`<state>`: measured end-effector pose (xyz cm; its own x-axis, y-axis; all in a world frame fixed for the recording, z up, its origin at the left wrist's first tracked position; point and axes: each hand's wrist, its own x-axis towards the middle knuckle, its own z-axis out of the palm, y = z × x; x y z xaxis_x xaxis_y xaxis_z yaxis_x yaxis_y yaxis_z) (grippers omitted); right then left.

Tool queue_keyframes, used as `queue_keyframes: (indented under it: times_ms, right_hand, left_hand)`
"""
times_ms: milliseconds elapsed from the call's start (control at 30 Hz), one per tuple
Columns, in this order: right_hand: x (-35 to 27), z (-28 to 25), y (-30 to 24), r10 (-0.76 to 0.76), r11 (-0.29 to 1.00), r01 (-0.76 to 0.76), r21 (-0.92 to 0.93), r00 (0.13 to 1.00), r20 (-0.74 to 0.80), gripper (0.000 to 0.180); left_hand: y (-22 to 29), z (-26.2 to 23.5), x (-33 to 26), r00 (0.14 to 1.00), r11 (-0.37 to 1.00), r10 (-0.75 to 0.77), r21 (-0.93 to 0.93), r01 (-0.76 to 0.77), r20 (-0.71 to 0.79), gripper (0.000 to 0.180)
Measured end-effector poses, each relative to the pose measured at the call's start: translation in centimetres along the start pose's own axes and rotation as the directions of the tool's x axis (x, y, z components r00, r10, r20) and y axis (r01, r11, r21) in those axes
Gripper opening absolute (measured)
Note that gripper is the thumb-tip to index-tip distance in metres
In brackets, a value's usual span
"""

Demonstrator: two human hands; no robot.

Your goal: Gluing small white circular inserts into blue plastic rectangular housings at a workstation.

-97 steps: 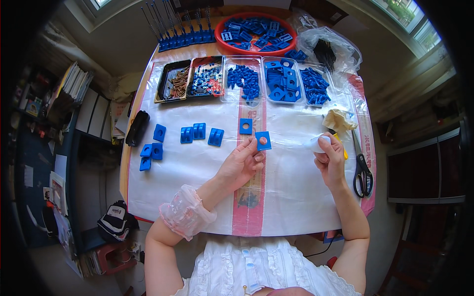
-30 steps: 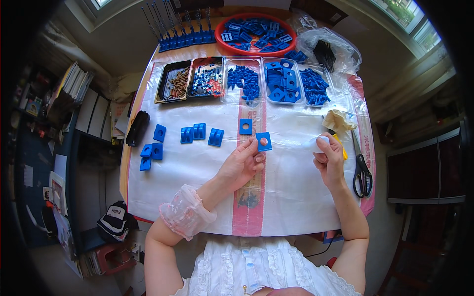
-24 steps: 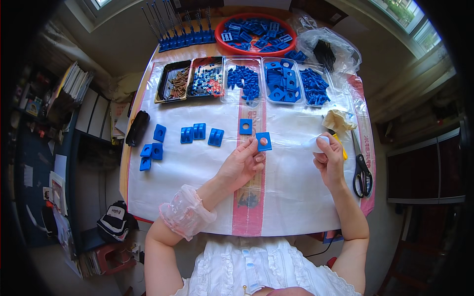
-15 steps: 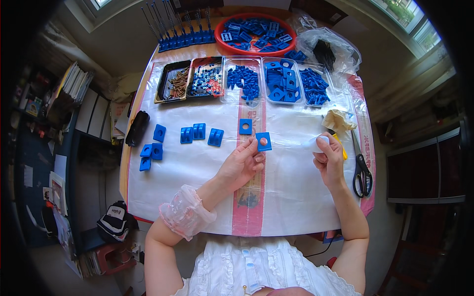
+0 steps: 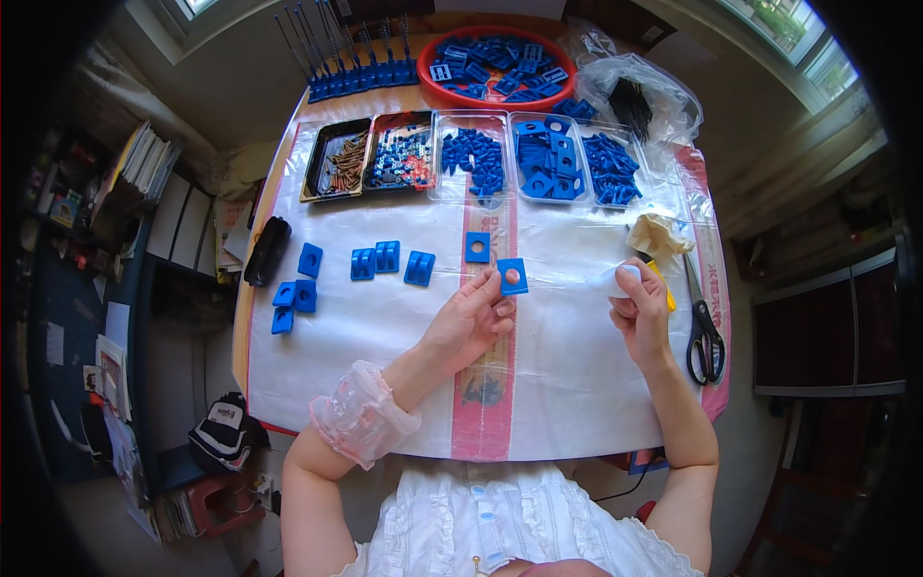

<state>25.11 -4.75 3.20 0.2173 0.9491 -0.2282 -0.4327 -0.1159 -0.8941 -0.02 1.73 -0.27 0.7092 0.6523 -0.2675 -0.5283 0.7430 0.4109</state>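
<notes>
My left hand (image 5: 468,313) pinches a flat blue square plate with a round hole (image 5: 520,282) by its left edge, above the table's middle. Just beyond it lies a second blue square plate (image 5: 477,258). Well to the right, my right hand (image 5: 642,313) is closed with the thumb up, pinching a small whitish piece (image 5: 627,282) whose kind I cannot make out. Beside that hand shows a yellow tool (image 5: 671,300), partly hidden. Left of my left hand lie several blue ribbed blocks (image 5: 419,269) and, farther left, several blue holed pieces (image 5: 306,295).
Across the back stand trays of brown screws (image 5: 348,165), metal nuts (image 5: 401,159) and blue parts (image 5: 548,183). Behind them are a red basin (image 5: 423,75) and a blue rack with metal rods (image 5: 361,82). Black-handled scissors (image 5: 707,346) lie right; a black case (image 5: 267,251) lies left.
</notes>
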Motion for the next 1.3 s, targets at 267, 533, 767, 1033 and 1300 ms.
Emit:
queue_keyframes:
  times_ms: [267,533,767,1033,1300]
  right_hand:
    - [-0.1,0.0,-0.1,0.002,1.000,-0.002,0.004,1.000,0.004,0.009]
    - [0.1,-0.3,-0.1,0.000,0.991,-0.004,0.132,0.999,0.034,0.008]
    - [0.7,-0.9,-0.5,-0.047,0.981,0.033,0.192,0.997,0.066,0.025]
    - [1.6,-1.2,-0.4,-0.212,0.963,0.196,0.186,0.975,0.069,0.022]
    - [2.3,-2.2,-2.0,-0.288,0.957,0.285,0.058,0.956,0.051,0.029]
  left_hand:
    - [0.0,0.0,0.0,1.000,1.000,-0.003,0.001,0.003,0.001,0.016]
    - [0.0,0.0,0.0,1.000,1.000,-0.002,-0.009,0.002,0.013,0.017]
    - [0.1,0.0,-0.1,1.000,1.000,-0.006,0.000,0.006,0.008,0.020]
    - [0.2,-0.1,-0.2,1.000,1.000,-0.007,0.011,0.007,0.026,0.020]
    - [0.2,-0.1,-0.2,1.000,1.000,0.003,0.008,-0.003,0.021,0.019]
